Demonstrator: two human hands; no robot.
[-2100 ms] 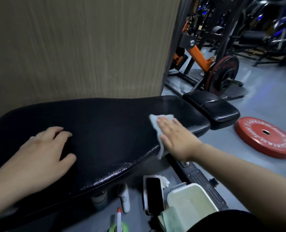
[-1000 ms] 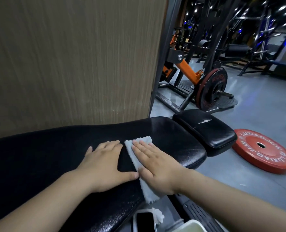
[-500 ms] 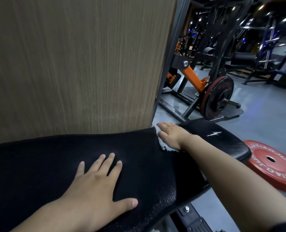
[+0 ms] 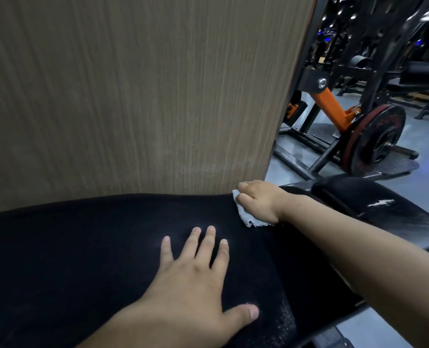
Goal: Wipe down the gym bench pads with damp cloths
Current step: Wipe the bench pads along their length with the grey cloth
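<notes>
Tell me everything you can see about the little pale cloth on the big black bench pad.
The small pale grey-blue cloth looks like soft woven fabric with a frayed, ragged lower edge. Most of it is hidden under the right hand, whose bent fingers press it down; only a strip beside the fingers and a tuft below the palm show. It lies crumpled at the far edge of the long black padded bench pad, close to the brown wood-grain wall panel. Whether it is damp cannot be told.
</notes>
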